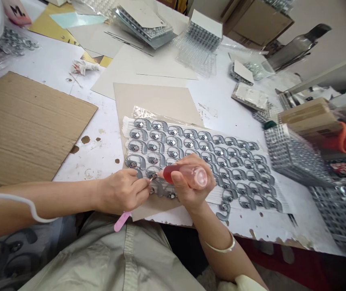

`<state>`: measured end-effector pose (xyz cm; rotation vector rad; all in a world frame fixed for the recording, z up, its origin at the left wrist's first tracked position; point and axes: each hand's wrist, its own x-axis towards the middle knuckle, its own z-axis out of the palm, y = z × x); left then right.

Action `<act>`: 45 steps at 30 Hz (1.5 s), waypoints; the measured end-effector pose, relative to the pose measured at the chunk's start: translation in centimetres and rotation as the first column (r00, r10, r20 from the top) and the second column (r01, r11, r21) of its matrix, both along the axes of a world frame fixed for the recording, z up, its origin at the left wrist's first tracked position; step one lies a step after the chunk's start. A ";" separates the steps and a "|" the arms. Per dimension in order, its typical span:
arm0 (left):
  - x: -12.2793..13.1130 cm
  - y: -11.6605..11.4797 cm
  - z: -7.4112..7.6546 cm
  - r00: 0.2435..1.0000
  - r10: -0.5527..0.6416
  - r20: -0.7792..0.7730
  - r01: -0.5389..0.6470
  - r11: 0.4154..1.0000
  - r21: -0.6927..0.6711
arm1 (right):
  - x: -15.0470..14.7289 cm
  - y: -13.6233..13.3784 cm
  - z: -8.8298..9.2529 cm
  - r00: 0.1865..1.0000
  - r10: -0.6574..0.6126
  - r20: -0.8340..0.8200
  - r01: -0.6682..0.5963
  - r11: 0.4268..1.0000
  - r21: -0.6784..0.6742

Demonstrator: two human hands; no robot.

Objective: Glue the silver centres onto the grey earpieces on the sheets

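My left hand (124, 190) is closed in a pinch round a thin pink-handled tool (122, 221), whose tip points at a small grey part near the sheet's front left corner. My right hand (191, 189) is wrapped round a small squeeze bottle of red liquid (185, 173), with its nozzle aimed at the same spot. Both hands hover over a clear plastic sheet (252, 194) covered with rows of grey hook-shaped parts with shiny round centres (203, 151). The sheet lies on a beige card (155, 101).
A large piece of corrugated cardboard (24, 125) lies to the left. Stacks of clear studded trays (291, 153) stand to the right and at the back (199, 46). Loose cards, paper sheets and boxes crowd the far side of the white table (51, 64). A dark bottle (300, 44) lies at the back right.
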<state>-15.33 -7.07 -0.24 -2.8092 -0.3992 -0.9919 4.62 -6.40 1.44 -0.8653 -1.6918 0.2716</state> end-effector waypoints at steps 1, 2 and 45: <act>0.0 0.0 0.1 1.000 -0.004 0.005 0.004 1.000 -0.004 | 0.0 0.0 0.0 1.000 -0.005 0.003 0.005 1.000 0.000; 0.0 0.1 0.1 1.000 -0.008 0.008 0.008 1.000 -0.007 | 0.0 0.0 0.0 1.000 -0.008 0.007 0.008 1.000 0.000; -0.1 1.4 0.7 0.983 -0.056 0.173 0.106 0.951 -0.292 | 1.2 -6.3 -1.4 0.940 -0.326 -0.100 0.294 0.924 -0.245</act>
